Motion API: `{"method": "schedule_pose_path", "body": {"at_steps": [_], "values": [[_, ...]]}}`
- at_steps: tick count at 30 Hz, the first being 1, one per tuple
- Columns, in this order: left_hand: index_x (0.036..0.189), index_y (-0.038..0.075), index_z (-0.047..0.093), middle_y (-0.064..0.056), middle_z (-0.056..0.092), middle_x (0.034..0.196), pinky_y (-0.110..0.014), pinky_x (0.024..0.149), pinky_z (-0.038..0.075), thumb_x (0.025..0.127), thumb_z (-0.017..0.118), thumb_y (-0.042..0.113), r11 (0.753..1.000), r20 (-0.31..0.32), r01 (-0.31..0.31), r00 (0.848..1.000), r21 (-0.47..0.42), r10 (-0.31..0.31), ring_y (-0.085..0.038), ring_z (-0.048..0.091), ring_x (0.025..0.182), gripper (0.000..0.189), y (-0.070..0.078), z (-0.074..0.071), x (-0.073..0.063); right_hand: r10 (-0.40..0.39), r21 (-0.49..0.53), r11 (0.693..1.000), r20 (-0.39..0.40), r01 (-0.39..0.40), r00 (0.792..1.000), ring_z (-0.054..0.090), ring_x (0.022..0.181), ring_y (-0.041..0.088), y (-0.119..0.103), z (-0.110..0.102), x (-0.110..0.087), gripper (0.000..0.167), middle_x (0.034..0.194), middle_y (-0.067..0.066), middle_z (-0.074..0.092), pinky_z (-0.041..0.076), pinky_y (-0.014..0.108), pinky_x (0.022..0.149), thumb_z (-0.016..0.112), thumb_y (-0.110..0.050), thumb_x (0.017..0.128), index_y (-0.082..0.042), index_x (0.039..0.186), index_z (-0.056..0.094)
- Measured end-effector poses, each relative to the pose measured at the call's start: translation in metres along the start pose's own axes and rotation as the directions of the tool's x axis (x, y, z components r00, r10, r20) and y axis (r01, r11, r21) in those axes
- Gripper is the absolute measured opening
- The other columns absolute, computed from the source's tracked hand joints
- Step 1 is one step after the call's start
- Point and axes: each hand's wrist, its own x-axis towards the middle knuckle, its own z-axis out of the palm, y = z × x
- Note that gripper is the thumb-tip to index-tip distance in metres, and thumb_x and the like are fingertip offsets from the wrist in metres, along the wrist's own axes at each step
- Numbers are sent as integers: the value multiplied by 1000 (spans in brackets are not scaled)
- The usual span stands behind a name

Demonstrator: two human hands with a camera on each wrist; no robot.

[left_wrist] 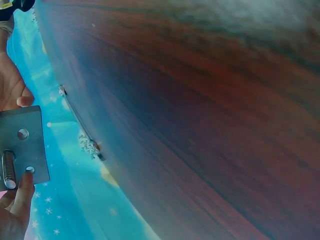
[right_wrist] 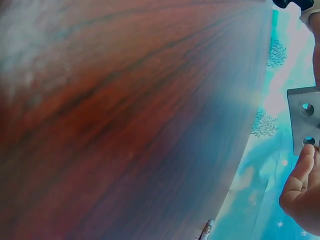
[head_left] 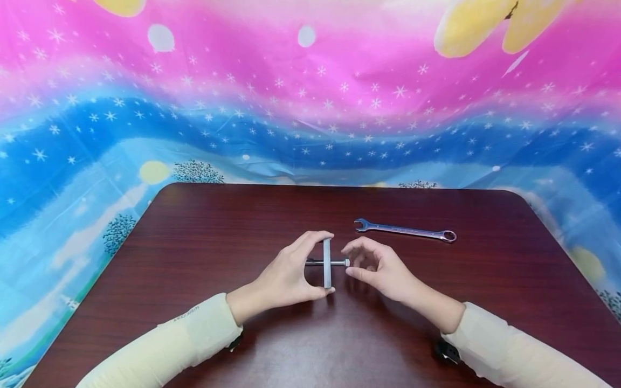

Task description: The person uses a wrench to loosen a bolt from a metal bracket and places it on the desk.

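My left hand (head_left: 283,275) grips a flat grey metal plate (head_left: 327,277) by its edges, with the thumb at the near edge and fingers at the far one. Through the plate runs a steel bolt (head_left: 337,263), roughly level; its hexagonal end points right. The left wrist view shows the threaded shaft (left_wrist: 9,167) and round holes in the plate (left_wrist: 37,145). My right hand (head_left: 388,272) is at the hexagonal end, thumb and forefinger apart on either side of it, without visible contact. Holes also show in the plate (right_wrist: 297,122) in the right wrist view.
A combination wrench (head_left: 407,230) lies on the dark red-brown table (head_left: 218,231), beyond my right hand. Behind the table's far edge hangs a pink and blue patterned cloth (head_left: 271,108).
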Motion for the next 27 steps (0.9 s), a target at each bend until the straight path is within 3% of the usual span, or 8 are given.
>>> {"method": "schedule_pose_path", "body": {"at_steps": [4,11,16,20,25,27], "values": [[141,13,43,4,55,133,-32,97,53,66,91,27,1000,-6,-4,1000,4,5,-10,58,117,90,0,0,0,5,-8,1000,2,-5,1000,62,77,9,1,-1,0,28,106,16,66,50,25,57,72,-3,87,-8,113,64],[141,13,43,3,56,133,-35,96,54,66,91,26,1000,0,-12,1000,-4,12,-11,58,117,90,0,2,1,37,95,995,50,-42,998,66,71,29,3,-2,0,16,86,23,69,58,38,65,58,-8,99,0,111,63],[141,15,43,3,56,132,-34,96,54,66,92,27,1000,10,-5,1000,-10,5,-10,58,116,90,1,2,1,62,137,988,64,-70,996,67,68,25,2,-1,1,17,80,20,70,58,38,64,52,-12,103,0,109,63],[141,15,43,3,56,132,-34,95,54,66,91,28,1000,10,-5,1000,-4,5,-10,59,115,90,1,2,0,53,101,993,55,-58,997,67,73,18,2,-1,1,16,86,18,71,57,35,65,59,-8,98,-2,112,62],[141,15,43,3,56,131,-34,94,54,66,91,27,1000,9,-6,1000,16,6,-11,60,114,90,-1,1,1,48,17,999,35,-48,998,64,81,11,2,-4,-1,32,102,13,66,52,27,61,71,-4,88,-8,119,61],[141,15,43,3,56,132,-34,94,54,66,92,28,1000,9,-10,1000,19,10,-11,60,114,91,-1,1,1,57,22,998,43,-58,997,64,79,15,3,-4,-1,31,101,15,66,53,29,61,69,-5,89,-7,119,61]]}}
